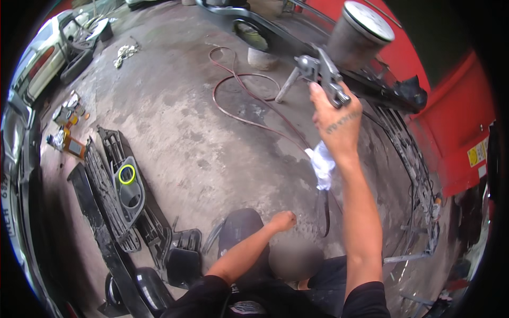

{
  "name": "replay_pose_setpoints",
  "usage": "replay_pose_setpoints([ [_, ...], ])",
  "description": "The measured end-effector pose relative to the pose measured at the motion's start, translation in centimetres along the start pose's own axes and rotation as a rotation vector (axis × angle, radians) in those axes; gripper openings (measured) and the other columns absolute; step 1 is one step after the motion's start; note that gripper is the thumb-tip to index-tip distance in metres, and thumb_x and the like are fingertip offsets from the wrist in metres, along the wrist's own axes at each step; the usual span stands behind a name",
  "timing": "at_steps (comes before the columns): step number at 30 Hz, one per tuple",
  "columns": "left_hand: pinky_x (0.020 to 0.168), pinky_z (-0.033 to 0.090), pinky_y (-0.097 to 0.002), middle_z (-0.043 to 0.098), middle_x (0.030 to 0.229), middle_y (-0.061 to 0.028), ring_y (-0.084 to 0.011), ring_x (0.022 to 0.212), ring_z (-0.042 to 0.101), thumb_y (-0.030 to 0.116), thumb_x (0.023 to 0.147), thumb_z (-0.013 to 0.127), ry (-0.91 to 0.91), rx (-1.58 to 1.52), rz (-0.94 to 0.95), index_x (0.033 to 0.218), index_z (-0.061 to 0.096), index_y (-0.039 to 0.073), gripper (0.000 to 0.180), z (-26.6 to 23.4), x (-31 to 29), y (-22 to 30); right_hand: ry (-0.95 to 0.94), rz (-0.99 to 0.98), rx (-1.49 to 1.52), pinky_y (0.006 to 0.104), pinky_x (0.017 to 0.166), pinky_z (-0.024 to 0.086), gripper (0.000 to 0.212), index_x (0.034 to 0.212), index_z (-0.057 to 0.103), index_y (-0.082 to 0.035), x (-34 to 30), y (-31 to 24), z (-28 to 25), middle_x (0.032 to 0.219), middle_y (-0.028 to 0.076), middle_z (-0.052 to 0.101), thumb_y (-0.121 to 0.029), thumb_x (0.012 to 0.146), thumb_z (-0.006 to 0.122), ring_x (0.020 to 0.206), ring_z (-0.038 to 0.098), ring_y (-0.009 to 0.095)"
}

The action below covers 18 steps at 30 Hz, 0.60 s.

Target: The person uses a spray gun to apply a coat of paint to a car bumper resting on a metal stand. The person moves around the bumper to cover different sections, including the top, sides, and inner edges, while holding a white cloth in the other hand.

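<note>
The grey, cup-topped spray gun (330,66) points leftward.

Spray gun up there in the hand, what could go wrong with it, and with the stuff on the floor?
The big cup sits high above the spray gun, and only the right hand holds it, so it might tip and spill. The reddish hose lies in loops on the floor, so a foot could catch in it.

The right hand (339,124) grips a cup-topped spray gun (330,68); the curled left hand (283,221) hangs just beside a knee (241,225). From my remote post I see dark grilles (108,199) toward the floor's (191,159) left edge, and a looped hose (214,99).
</note>
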State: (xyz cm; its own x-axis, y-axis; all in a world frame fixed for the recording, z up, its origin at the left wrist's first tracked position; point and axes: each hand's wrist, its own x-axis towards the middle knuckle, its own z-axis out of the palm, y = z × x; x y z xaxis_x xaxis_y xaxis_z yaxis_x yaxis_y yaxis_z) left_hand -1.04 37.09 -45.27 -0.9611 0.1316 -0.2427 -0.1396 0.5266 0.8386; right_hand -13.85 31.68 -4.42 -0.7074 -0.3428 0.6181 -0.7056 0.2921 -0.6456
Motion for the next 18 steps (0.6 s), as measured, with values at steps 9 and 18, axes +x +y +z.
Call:
replay_pose_setpoints([
  [9, 0.086, 0.055, -0.0525, 0.074, 0.104, -0.0208, -0.0431, 0.099, 0.069, 0.020, 0.095, 0.061, 0.388, -0.096, 0.039, 0.103, 0.076, 0.009, 0.020, -5.4, -5.0, 0.4, 0.161, -0.046, -0.188, 0.0295, 0.044, 0.043, 0.028, 0.088, 0.065, 0.001, -0.3, -2.1, 3.0, 0.059, 0.002, 0.057, -0.024, 0.099, 0.070, 0.045, 0.056, 0.012],
  [18, 0.080, 0.055, -0.0513, 0.073, 0.099, -0.0206, -0.0431, 0.093, 0.069, 0.017, 0.096, 0.063, 0.634, -0.039, 0.085, 0.105, 0.073, 0.005, 0.018, -10.6, -11.5, -0.1, 0.025, -0.163, -0.033, 0.0475, 0.067, 0.053, 0.031, 0.112, 0.072, 0.002, 4.8, -5.7, 9.9, 0.076, 0.026, 0.069, -0.023, 0.094, 0.070, 0.072, 0.071, 0.043],
])
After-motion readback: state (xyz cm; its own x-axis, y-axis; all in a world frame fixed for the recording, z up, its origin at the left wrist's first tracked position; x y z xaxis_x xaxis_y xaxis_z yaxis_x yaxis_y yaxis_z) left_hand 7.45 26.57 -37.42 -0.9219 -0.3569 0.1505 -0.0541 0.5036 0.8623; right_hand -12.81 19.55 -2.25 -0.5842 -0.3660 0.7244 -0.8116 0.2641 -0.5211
